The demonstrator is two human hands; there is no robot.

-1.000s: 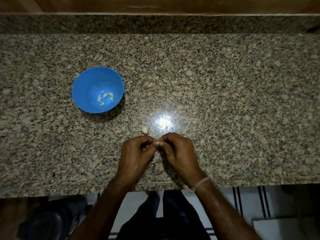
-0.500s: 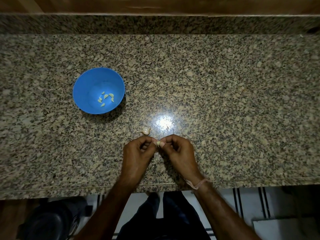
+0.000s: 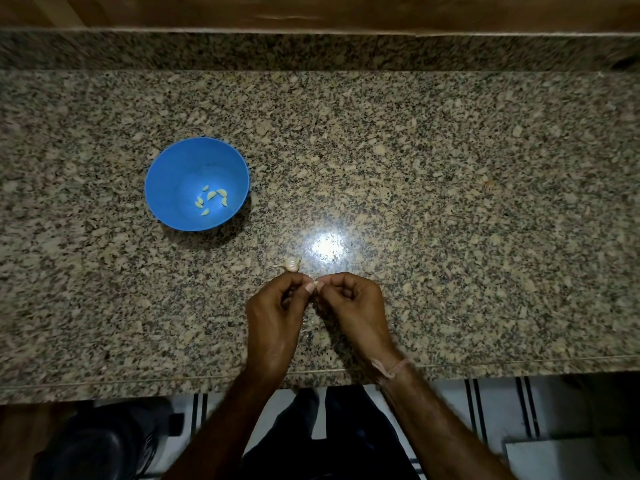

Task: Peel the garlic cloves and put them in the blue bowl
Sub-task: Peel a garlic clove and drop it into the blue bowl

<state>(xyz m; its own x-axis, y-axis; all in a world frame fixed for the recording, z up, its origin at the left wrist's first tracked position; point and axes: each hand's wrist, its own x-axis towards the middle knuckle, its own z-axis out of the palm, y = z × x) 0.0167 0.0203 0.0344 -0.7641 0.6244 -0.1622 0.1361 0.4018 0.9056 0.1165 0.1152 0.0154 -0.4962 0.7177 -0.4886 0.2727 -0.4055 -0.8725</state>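
Blue plastic bowl (image 3: pixel 166 188), left of centre, holds six peeled cloves (image 3: pixel 212 199); both hands (image 3: pixel 277 317) (image 3: pixel 353 306) pinch another small pale garlic clove (image 3: pixel 315 283); pale papery garlic remnant (image 3: pixel 290 264) waits on the granite worktop (image 3: pixel 450 202).

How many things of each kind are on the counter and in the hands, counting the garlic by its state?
Blue bowl: 1
Peeled cloves in the bowl: 6
Garlic piece lying on the counter: 1
Clove pinched between left hand and right hand: 1
Total: 9

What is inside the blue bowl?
About six small, pale peeled garlic cloves lie on the bottom of the blue bowl. The bowl is open on top and nothing covers them, so none looks hidden.
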